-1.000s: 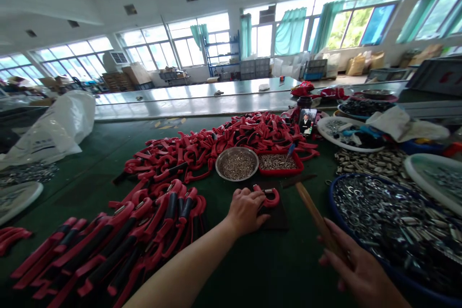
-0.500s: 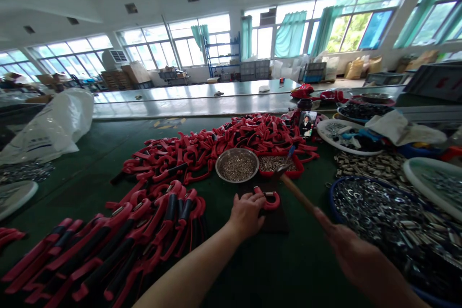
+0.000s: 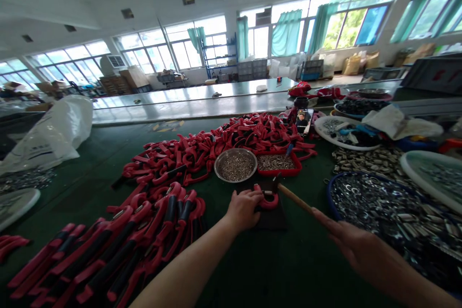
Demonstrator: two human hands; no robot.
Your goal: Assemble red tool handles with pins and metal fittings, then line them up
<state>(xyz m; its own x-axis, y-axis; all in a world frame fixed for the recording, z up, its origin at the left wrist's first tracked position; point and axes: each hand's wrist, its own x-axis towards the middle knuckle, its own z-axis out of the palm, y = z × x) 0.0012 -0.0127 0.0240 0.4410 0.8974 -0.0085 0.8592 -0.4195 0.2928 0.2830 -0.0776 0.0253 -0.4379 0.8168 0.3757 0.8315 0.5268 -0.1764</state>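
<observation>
My left hand (image 3: 244,209) is closed on a red curved handle piece (image 3: 270,202), which lies on a dark flat pad (image 3: 276,221) on the green tabletop. A small metal spring or pin shows in the gap of the piece. My right hand (image 3: 335,231) grips the wooden shaft of a hammer (image 3: 296,198); its dark head is low, close to the right end of the red piece. Whether the head touches the piece I cannot tell. Just beyond stand a round metal bowl (image 3: 236,165) of small metal parts and a red tray (image 3: 296,168) of pins.
Red handle pieces are heaped (image 3: 180,154) behind, and red-and-black ones (image 3: 126,245) lie in rows at left. To the right are a blue-rimmed basin (image 3: 334,202) of metal parts and a white tray (image 3: 325,134). A phone (image 3: 303,121) stands behind the red tray.
The hammer head has come down from above the red tray's front edge to beside the red piece. My left hand stays on the piece. The view has shifted slightly.
</observation>
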